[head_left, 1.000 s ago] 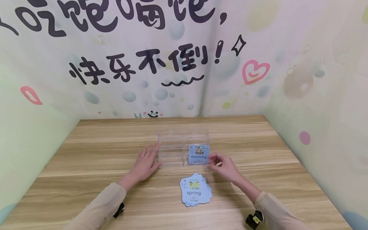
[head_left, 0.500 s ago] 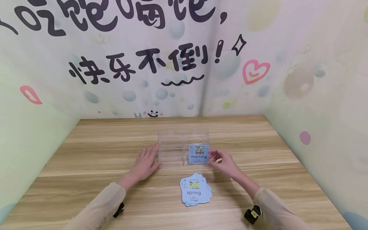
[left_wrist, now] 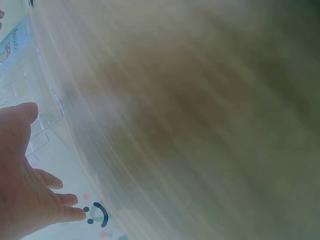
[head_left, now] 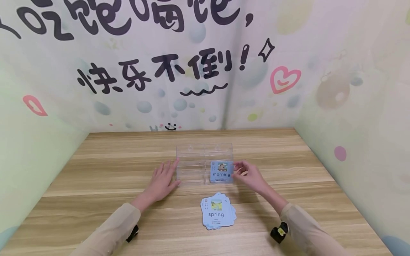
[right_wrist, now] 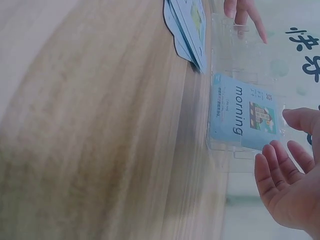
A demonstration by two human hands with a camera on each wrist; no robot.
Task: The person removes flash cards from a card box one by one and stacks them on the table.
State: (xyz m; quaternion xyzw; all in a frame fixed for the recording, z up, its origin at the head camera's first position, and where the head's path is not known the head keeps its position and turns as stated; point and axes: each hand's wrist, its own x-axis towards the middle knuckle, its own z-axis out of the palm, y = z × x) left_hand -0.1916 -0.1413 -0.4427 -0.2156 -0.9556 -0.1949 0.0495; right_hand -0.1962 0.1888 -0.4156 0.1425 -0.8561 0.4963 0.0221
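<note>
A clear plastic rack with two columns of compartments stands on the table. In its lower right compartment leans a blue word card printed "morning". My right hand is at that card's right edge; the right wrist view shows its fingers loosely bent, the thumb apart from them and nothing pinched. My left hand lies with spread, straight fingers against the rack's left side, and its thumb touches the lower left corner. In front of the rack, a fanned stack of word cards has "spring" on top.
Wood-grain table surrounds the rack on all sides. A printed backdrop with dark lettering rises behind it, and pale side walls stand left and right. A black band is near the right sleeve.
My right hand has shifted slightly up and right along the "morning" card's edge. The left hand, the rack and the stack stay where they were.
</note>
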